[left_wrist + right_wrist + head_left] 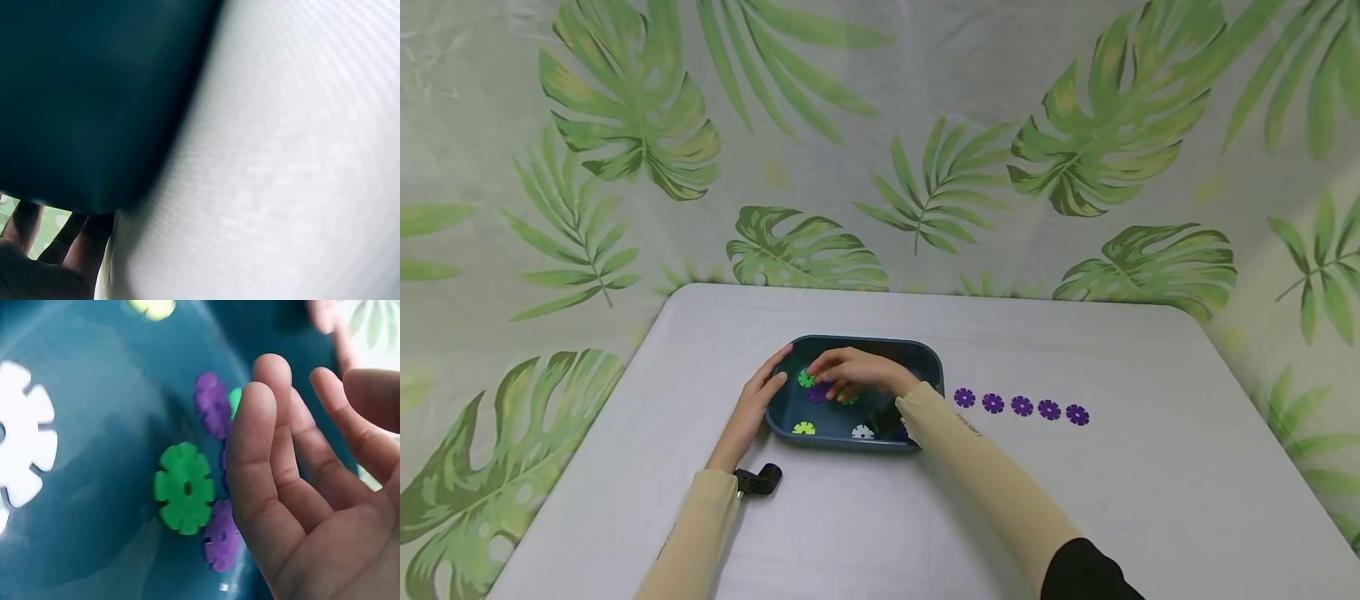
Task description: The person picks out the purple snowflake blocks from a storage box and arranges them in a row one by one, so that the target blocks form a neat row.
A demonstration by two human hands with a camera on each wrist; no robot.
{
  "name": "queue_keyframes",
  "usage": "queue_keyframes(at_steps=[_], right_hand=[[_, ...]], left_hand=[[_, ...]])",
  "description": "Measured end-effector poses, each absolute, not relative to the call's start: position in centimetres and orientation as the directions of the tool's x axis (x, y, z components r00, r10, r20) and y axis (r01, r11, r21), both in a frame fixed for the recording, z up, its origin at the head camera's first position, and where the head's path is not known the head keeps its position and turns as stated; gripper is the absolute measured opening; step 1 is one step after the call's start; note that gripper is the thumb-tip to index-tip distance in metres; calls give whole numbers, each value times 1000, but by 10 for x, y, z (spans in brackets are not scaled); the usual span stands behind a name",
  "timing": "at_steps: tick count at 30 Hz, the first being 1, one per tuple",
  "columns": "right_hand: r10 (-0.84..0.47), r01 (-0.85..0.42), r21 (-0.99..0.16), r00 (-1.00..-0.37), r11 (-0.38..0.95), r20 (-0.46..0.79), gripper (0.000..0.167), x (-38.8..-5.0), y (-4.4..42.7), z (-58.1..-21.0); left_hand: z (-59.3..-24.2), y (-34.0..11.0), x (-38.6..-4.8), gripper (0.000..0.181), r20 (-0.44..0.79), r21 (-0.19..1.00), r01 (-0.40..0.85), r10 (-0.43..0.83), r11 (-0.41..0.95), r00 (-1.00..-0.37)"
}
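Note:
A dark teal tray stands on the table with loose plastic snowflake discs inside. My left hand holds its left side, thumb at the rim and fingers along the outer wall. Over the tray's inside hovers my right hand, its fingers loosely bent with nothing between them in the right wrist view. Close to those fingers are a green disc and purple discs. A white disc and a yellow disc lie nearer the tray's front. My right forearm hides part of the tray.
Right of the tray, several purple discs lie in a row on the white tabletop. A black camera is strapped to my left wrist. Behind the table hangs a leaf-patterned cloth.

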State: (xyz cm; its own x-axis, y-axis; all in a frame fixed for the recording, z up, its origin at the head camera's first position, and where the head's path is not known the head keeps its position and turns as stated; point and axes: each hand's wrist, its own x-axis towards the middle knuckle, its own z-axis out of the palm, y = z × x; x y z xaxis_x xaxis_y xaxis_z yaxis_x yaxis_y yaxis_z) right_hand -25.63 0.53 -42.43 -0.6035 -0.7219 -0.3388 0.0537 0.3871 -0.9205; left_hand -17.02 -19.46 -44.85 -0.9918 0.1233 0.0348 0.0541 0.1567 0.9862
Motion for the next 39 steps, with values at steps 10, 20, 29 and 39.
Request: queue_keyframes(at_steps=[10, 20, 29, 39], right_hand=[[-734, -27, -881, -566, 473, -376, 35, -257, -8, -436], [-765, -53, -898, -547, 436, -339, 34, -252, -10, -435], [-764, -59, -880, -526, 471, -374, 35, -249, -12, -436], [-745, -143, -872, -595, 469, -303, 16, -251, -8, -434]], left_hand=[[-449, -194, -171, 48, 44, 989, 61, 126, 137, -991], [-450, -195, -171, 48, 55, 988, 72, 126, 135, -991], [-450, -195, -171, 48, 53, 989, 70, 126, 133, -991], [-451, -195, -171, 48, 64, 988, 81, 132, 131, -989]])
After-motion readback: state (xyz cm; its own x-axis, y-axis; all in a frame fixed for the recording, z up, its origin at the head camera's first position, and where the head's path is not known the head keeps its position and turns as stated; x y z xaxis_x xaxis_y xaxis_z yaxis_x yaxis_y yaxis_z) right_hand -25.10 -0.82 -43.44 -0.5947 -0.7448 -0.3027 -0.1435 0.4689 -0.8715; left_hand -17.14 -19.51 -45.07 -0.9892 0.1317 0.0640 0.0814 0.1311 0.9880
